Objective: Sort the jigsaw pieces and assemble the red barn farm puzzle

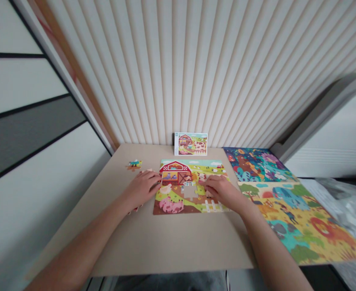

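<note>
A farm jigsaw puzzle [192, 207] with a red barn, a pink pig and a white fence lies flat on the table. A beige gap shows near its middle. My left hand [146, 186] rests at the puzzle's left edge, fingers stretched out and a little apart. My right hand [222, 189] lies over the right half, its fingertips touching the puzzle around the cow, just right of the gap. I see nothing held in either hand. Loose puzzle pieces [134, 163] lie at the far left, and a few more are partly hidden under my left hand and wrist.
A puzzle box [192, 144] with the same farm picture stands at the back against a ribbed cream panel [178, 72]. On the right lie a dark blue animal puzzle [259, 165] and a yellow safari puzzle [299, 218]. Clear plastic wrapping [344, 202] is beyond the table's [178, 242] right side.
</note>
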Demonstrator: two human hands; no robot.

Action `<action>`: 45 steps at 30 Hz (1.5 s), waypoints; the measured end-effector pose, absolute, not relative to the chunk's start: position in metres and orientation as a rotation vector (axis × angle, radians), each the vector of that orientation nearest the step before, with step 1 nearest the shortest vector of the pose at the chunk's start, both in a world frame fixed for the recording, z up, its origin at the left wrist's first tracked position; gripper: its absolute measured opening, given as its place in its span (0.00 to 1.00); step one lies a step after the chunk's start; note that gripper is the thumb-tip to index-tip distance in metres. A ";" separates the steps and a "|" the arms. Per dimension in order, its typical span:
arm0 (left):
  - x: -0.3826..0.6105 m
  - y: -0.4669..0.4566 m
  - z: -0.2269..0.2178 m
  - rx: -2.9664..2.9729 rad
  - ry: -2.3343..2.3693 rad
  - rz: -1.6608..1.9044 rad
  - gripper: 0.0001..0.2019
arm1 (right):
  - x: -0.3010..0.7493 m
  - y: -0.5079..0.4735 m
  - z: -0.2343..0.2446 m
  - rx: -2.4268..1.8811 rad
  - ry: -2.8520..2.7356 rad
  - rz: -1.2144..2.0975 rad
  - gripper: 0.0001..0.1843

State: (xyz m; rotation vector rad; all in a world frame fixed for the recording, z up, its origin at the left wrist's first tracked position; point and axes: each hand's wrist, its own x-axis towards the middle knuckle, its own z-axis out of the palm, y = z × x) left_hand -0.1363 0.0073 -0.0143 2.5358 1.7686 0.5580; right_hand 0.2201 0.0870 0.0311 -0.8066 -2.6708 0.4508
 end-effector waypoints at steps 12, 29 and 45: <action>-0.172 0.006 0.009 2.507 2.075 0.561 0.14 | 0.226 0.103 0.011 -0.933 -2.655 0.577 0.08; -0.200 -0.002 0.015 2.292 2.263 0.244 0.16 | 0.219 0.100 0.012 -0.853 -2.616 0.396 0.14; -0.190 -0.016 0.034 2.014 1.795 0.362 0.24 | 0.230 0.108 0.015 -0.994 -2.527 0.260 0.16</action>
